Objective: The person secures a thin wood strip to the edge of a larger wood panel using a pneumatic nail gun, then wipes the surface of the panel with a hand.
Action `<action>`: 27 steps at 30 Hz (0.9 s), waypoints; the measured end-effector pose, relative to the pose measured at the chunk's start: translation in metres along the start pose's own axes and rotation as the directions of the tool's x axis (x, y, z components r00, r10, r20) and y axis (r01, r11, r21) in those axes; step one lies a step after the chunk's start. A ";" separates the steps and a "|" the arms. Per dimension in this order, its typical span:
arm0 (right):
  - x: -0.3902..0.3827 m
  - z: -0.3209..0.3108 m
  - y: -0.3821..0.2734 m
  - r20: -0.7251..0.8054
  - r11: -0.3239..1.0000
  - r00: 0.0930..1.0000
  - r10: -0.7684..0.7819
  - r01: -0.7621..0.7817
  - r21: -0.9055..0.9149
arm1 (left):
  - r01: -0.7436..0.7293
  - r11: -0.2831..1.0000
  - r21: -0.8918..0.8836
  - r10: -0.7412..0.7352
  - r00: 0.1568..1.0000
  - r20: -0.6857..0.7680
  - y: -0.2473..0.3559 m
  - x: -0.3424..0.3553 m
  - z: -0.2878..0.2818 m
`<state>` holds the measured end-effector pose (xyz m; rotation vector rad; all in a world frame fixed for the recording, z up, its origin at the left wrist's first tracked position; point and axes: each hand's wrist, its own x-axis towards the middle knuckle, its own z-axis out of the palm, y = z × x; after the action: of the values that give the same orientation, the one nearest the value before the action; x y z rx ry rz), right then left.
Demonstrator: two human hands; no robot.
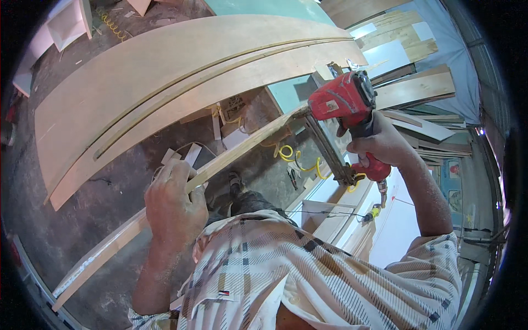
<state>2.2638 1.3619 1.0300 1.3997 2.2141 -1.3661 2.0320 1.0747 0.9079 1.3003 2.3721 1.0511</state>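
My left hand [176, 201] is closed around a long, narrow wooden strip [242, 153], which slants from the lower left up toward the upper middle. A white smear, like glue, runs along the strip's lower-left part. In my right hand [379, 142] is a red pneumatic nail gun [341, 99], gripped by its handle. Its nose touches or sits very close to the strip's upper end; exact contact is hard to tell. The gun's long metal magazine [327, 146] points down toward me. At the handle's base hangs an air hose fitting [371, 213].
Beyond the strip lies a large pale plywood panel [148, 77] with two thin strips on it, partly over a light green surface [264, 6]. A coiled yellow hose [297, 157] lies below. Boards [418, 88] are stacked at the right; offcuts and pliers [292, 177] lie on the floor.
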 end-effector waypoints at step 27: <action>0.007 -0.014 0.068 0.017 0.957 0.965 -0.261 0.256 0.139 | 0.051 0.965 0.255 -0.035 0.997 -0.068 -0.016 -0.073 -0.101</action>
<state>2.3183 1.3862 0.9934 1.1441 2.3882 -1.6406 2.0125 0.9623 0.9596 1.3069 2.6427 0.8030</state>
